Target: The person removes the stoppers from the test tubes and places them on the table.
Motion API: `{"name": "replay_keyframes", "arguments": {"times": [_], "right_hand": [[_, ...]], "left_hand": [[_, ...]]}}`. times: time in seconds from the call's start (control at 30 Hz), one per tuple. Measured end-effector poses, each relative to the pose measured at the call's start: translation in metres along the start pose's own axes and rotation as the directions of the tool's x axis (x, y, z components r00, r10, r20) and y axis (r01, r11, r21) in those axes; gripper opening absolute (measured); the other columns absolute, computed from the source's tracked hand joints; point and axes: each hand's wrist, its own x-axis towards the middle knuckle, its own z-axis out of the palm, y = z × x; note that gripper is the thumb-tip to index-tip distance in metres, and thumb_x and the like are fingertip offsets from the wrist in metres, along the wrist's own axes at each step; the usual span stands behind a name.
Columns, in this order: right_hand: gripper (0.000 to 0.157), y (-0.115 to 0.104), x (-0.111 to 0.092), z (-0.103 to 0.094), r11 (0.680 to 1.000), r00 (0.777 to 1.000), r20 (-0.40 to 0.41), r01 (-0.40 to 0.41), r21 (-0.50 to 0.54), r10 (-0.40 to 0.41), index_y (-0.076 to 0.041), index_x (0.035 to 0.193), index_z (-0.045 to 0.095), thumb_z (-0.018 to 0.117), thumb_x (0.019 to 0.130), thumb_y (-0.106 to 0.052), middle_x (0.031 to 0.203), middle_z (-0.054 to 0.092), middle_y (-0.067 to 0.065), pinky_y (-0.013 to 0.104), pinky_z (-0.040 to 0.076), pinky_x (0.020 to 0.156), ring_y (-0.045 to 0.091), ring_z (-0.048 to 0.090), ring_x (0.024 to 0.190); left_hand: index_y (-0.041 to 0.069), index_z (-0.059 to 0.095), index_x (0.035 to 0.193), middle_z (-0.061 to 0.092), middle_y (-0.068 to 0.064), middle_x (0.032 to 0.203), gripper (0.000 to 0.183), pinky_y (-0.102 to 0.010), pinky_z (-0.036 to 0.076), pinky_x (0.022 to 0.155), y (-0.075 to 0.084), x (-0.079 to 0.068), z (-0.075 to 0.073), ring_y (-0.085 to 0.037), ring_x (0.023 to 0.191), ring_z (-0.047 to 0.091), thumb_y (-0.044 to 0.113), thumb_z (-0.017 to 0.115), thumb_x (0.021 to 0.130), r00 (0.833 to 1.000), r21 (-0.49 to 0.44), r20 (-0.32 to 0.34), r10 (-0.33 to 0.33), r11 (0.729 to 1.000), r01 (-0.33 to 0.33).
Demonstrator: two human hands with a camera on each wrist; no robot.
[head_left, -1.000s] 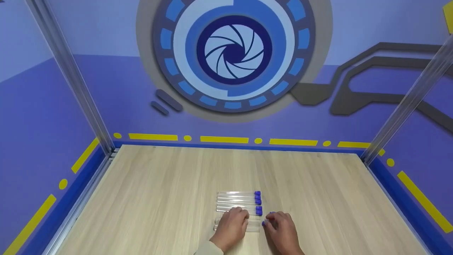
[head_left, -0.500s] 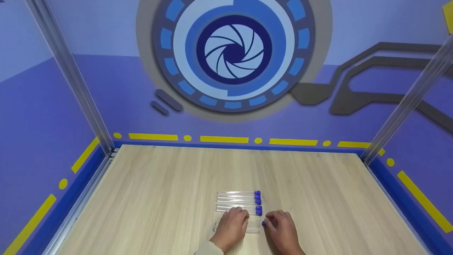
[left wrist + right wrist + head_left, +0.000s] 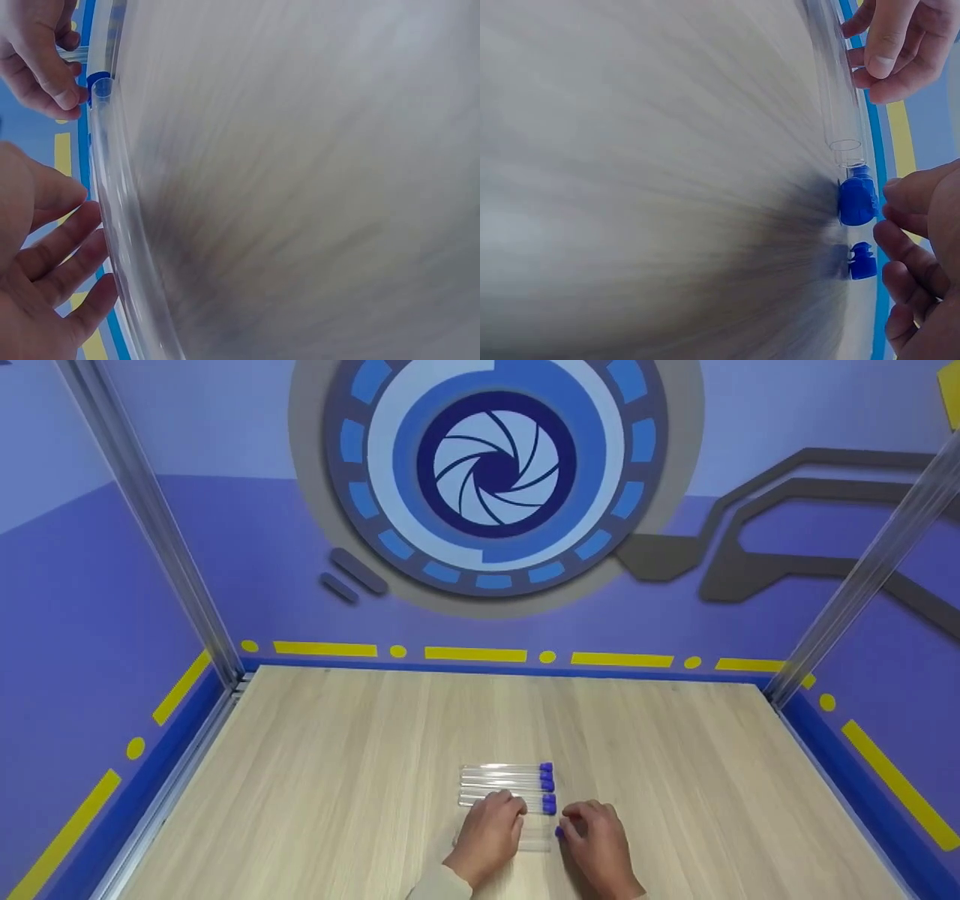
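In the head view, a clear tube (image 3: 534, 846) lay beneath the left hand (image 3: 489, 831), its end near the right hand (image 3: 598, 838). The left-wrist view showed spread left fingers beside it; the right-wrist view, relaxed right fingers near a blue cap (image 3: 857, 201).

Wood-grain table (image 3: 337, 765), light tan. Back wall (image 3: 225, 555) behind far edge: pale blue above, purple-blue below. Big round emblem (image 3: 496, 472) mid-wall, shutter design, blue/white/grey. Dark grey bands (image 3: 742, 579) above far right corner. Yellow dashes and dots (image 3: 475, 655) low down, blue strip (image 3: 495, 668) under. Left wall (image 3: 60, 622), right wall (image 3: 900, 675) similar. Metal posts (image 3: 152, 521) at both far corners. Soft light.
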Motion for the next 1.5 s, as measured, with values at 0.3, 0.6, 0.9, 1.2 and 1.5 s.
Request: {"name": "replay_keyframes", "arguments": {"times": [0.3,0.6,0.9,1.2,1.5], "right_hand": [[0.008,-0.002,0.002,0.001,0.999,1.000,-0.017,0.008,-0.043,-0.008,-0.021,0.094,0.070,0.067,0.088,-0.017,0.096,0.060,-0.009,0.032,0.042,0.080,0.009,0.050,0.092],[0.006,-0.004,0.002,0.003,0.998,0.998,-0.052,0.022,-0.064,-0.026,-0.019,0.092,0.071,0.067,0.088,-0.017,0.093,0.062,-0.008,0.034,0.043,0.080,0.011,0.052,0.091],[0.006,-0.006,0.005,0.005,0.997,0.995,-0.087,0.035,-0.068,-0.041,-0.018,0.090,0.072,0.066,0.089,-0.017,0.091,0.063,-0.006,0.037,0.042,0.080,0.012,0.053,0.089],[0.006,-0.004,0.007,0.009,0.997,0.993,-0.105,0.050,-0.062,-0.057,-0.017,0.088,0.073,0.067,0.087,-0.016,0.090,0.064,-0.005,0.036,0.043,0.078,0.012,0.053,0.088],[0.006,-0.005,0.008,0.010,0.996,0.994,-0.091,0.054,-0.069,-0.061,-0.018,0.086,0.073,0.067,0.087,-0.016,0.091,0.063,-0.005,0.039,0.043,0.081,0.014,0.054,0.090]], "left_hand": [[0.016,0.067,0.087,0.061,0.005,0.081,0.009,-0.027,0.040,0.064,-0.005,0.005,-0.003,-0.013,0.076,0.057,0.010,0.068,0.080,0.999,0.007,-0.039,-0.009,1.000,0.009],[0.015,0.068,0.090,0.060,0.004,0.083,0.015,-0.028,0.043,0.067,-0.010,0.011,-0.008,-0.014,0.079,0.058,0.006,0.065,0.078,1.000,0.020,-0.014,-0.014,1.000,0.015],[0.015,0.068,0.087,0.062,0.003,0.081,0.018,-0.029,0.044,0.066,-0.018,0.014,-0.010,-0.015,0.076,0.059,0.002,0.067,0.074,0.998,0.021,-0.065,0.019,1.000,-0.018],[0.013,0.068,0.084,0.062,0.002,0.079,0.018,-0.029,0.045,0.067,-0.022,0.014,-0.009,-0.015,0.074,0.059,0.000,0.067,0.072,0.996,0.024,-0.082,0.038,0.999,-0.036],[0.015,0.069,0.085,0.061,0.003,0.080,0.015,-0.030,0.044,0.068,-0.022,0.017,-0.005,-0.016,0.076,0.059,0.006,0.070,0.073,0.999,0.042,-0.042,0.013,0.999,-0.012]]}}
